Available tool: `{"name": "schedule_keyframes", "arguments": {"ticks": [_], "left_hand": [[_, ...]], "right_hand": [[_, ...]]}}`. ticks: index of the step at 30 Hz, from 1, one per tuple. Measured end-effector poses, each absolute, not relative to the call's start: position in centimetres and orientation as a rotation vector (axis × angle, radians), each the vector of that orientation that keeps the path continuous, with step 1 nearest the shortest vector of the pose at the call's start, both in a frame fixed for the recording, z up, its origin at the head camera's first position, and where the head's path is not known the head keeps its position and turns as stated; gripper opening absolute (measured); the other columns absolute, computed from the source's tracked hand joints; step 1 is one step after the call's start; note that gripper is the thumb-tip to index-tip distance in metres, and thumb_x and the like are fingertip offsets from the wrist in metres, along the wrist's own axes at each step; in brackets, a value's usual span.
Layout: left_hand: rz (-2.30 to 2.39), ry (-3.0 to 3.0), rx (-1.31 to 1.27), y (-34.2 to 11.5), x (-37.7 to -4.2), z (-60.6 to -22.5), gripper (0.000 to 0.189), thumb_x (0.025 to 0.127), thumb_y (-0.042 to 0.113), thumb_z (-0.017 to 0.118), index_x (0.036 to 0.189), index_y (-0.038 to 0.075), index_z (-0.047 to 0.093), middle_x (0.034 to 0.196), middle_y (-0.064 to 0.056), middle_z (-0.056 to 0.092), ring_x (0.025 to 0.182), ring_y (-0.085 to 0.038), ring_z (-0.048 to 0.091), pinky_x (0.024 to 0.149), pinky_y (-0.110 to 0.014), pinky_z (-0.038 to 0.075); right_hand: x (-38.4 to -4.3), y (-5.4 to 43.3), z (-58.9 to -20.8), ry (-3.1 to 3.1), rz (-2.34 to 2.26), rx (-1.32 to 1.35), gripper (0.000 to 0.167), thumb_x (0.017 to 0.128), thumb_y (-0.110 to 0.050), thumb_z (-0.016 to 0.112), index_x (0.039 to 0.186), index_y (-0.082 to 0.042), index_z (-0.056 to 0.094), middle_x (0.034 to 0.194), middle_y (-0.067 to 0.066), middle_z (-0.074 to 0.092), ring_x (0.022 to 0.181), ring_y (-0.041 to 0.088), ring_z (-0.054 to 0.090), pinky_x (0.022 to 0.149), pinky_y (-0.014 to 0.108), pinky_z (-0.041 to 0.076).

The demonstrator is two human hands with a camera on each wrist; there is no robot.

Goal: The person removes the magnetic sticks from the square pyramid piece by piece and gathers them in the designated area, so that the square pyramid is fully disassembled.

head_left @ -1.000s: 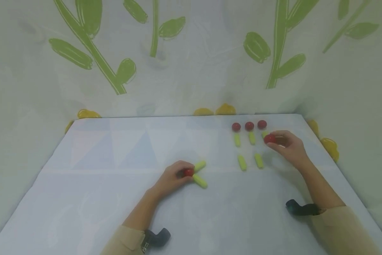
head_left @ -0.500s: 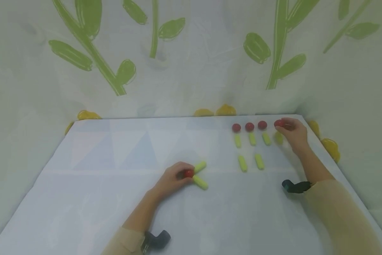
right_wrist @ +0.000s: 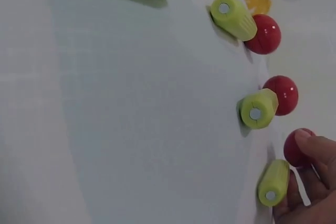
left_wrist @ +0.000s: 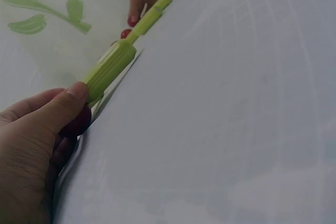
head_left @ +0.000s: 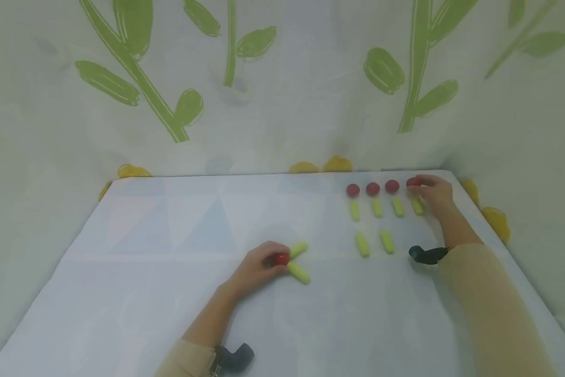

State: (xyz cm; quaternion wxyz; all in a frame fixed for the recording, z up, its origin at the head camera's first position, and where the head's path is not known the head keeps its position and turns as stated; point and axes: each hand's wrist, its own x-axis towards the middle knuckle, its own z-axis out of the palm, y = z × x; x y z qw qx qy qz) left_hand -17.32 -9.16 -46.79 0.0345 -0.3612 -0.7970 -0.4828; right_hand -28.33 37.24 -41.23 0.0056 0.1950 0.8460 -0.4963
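Note:
My left hand (head_left: 255, 266) pinches a red ball (head_left: 281, 259) low over the table. Two green ribbed rods (head_left: 299, 273) reach out from that ball in a V. In the left wrist view, my thumb also lies against the end of a green rod (left_wrist: 111, 69). At the far right, my right hand (head_left: 435, 193) pinches another red ball (right_wrist: 297, 148), level with a row of three red balls (head_left: 373, 189). Close by its fingers lies a green rod (right_wrist: 274, 183) with a grey disc in its end.
Below the ball row lies a row of green rods (head_left: 376, 208). Two more green rods (head_left: 387, 242) lie nearer the front. The white table (head_left: 159, 309) meets a leaf-patterned backdrop (head_left: 282, 110) at its far edge. Dark devices (head_left: 425, 255) sit at both wrists.
My right hand has carried its red ball back and to the right, to the end of the ball row, uncovering the rods there. The left hand has stayed in place with its ball and rods.

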Motion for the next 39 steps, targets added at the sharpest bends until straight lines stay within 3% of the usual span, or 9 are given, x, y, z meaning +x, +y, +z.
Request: {"name": "schedule_keyframes", "arguments": {"ticks": [4,16,24,31,35,39], "left_hand": [[-1.478,-2.438,-1.122,-9.0,-17.3,-46.9,0.039,0.077,0.011,0.076,0.114,0.010,0.063,0.110,-0.002,0.064,0.105,-0.017,0.059,0.093,-0.028,0.048],[-1.487,-2.435,-1.121,-8.8,-17.3,-46.5,0.040,0.077,0.013,0.076,0.115,0.012,0.063,0.111,-0.001,0.064,0.105,-0.016,0.059,0.093,-0.028,0.048],[-1.485,-2.451,-1.109,-9.0,-17.1,-46.5,0.039,0.077,0.011,0.076,0.115,0.011,0.063,0.111,-0.002,0.064,0.105,-0.016,0.059,0.093,-0.027,0.048],[-1.485,-2.447,-1.106,-9.0,-17.3,-46.8,0.039,0.077,0.011,0.076,0.114,0.011,0.064,0.110,-0.002,0.064,0.106,-0.016,0.059,0.093,-0.027,0.048],[-1.483,-2.452,-1.110,-9.0,-17.4,-46.7,0.039,0.077,0.011,0.076,0.114,0.011,0.064,0.110,-0.002,0.064,0.105,-0.016,0.059,0.092,-0.027,0.049],[-1.484,-2.462,-1.104,-9.2,-17.5,-46.8,0.039,0.078,0.011,0.076,0.114,0.011,0.064,0.109,-0.001,0.064,0.104,-0.015,0.059,0.091,-0.027,0.049]], "right_hand": [[-28.7,37.5,-41.3,2.584,-1.537,0.672,0.068,0.089,-0.029,0.066,0.145,-0.008,0.034,0.152,0.016,0.030,0.138,0.033,0.025,0.113,0.045,0.025],[-28.9,38.1,-41.2,2.550,-1.546,0.715,0.077,0.085,-0.037,0.069,0.146,-0.007,0.033,0.150,0.016,0.031,0.131,0.030,0.031,0.111,0.042,0.030],[-28.9,38.1,-41.4,2.484,-1.651,0.777,0.081,0.083,-0.044,0.069,0.148,-0.015,0.030,0.154,0.010,0.027,0.136,0.028,0.029,0.113,0.040,0.029],[-27.1,37.1,-40.6,2.430,-1.900,0.828,0.070,0.086,-0.041,0.065,0.146,-0.021,0.035,0.151,0.000,0.034,0.132,0.016,0.037,0.111,0.031,0.031],[-25.7,35.7,-39.8,2.471,-1.939,0.786,0.066,0.085,-0.038,0.068,0.142,-0.020,0.042,0.141,-0.005,0.046,0.125,0.011,0.042,0.111,0.029,0.031],[-25.5,35.0,-39.9,2.617,-1.777,0.672,0.064,0.086,-0.038,0.067,0.140,-0.013,0.044,0.138,0.004,0.047,0.120,0.018,0.043,0.108,0.036,0.035]]}}
